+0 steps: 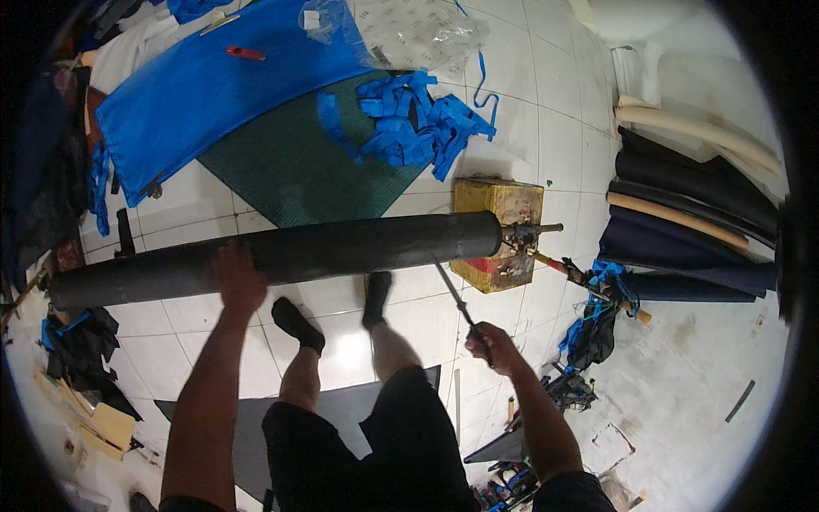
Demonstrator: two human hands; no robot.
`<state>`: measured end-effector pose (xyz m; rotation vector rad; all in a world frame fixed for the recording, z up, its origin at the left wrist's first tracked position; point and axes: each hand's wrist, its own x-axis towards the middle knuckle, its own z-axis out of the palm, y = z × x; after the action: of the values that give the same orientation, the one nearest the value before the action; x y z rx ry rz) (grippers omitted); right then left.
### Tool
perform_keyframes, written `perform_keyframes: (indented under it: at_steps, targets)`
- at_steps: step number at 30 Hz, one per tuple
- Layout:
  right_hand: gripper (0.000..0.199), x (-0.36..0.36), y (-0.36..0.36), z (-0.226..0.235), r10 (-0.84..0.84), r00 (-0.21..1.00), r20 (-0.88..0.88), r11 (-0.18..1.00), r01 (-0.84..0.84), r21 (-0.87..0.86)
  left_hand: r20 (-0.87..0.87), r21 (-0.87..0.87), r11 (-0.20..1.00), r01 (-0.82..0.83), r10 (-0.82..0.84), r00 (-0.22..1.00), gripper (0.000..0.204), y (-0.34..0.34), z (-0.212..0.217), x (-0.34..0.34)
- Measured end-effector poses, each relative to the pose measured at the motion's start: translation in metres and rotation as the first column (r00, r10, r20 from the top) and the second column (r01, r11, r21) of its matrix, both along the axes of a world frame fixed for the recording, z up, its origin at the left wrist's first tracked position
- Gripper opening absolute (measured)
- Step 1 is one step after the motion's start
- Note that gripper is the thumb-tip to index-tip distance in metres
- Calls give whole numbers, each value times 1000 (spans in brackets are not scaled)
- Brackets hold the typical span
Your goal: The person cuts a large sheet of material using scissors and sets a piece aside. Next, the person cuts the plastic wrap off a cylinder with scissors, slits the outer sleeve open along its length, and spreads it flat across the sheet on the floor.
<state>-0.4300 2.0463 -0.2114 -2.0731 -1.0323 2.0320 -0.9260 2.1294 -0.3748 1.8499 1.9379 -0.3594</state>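
Observation:
A long dark grey roll of sheet material (358,249) lies across in front of me, on a shaft (539,228) that juts from its right end. My left hand (238,277) rests on the left half of the roll, slightly blurred, its fingers stretched out over the surface. My right hand (495,348) is closed round the handle of a long, thin, dark blade-like tool (455,293). The tool slants up and left, its tip close to the roll's near side by the right end; whether it touches I cannot tell.
A worn yellow box (499,200) stands at the roll's right end. Beyond lie a blue sheet (230,85) with a red cutter (246,53), a dark green mat (316,162) and tangled blue strips (401,119). Fabric rolls (682,222) lie at right; a dark sheet (341,418) is under my legs.

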Motion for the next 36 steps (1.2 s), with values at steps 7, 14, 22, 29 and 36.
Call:
perform_keyframes:
  at_steps: [7,14,22,29,36]
  targets:
    - [38,105,133,-11,20,984,-176,966,-64,-252,550,-17,1000,16,-4,835,63,16,16,232]
    - [28,201,251,-114,417,861,-293,758,-507,-411,463,59,988,-142,99,881,74,44,-10,360]
    - [34,215,306,-143,628,714,-310,613,-699,-367,433,139,979,147,-194,880,69,29,-17,473]
    - [31,217,309,-157,684,601,-415,487,-799,-354,459,135,986,96,-148,876,50,30,-33,477]
    - [33,220,315,-167,751,528,-397,439,-848,-297,441,166,980,109,-173,880,47,30,-33,465]
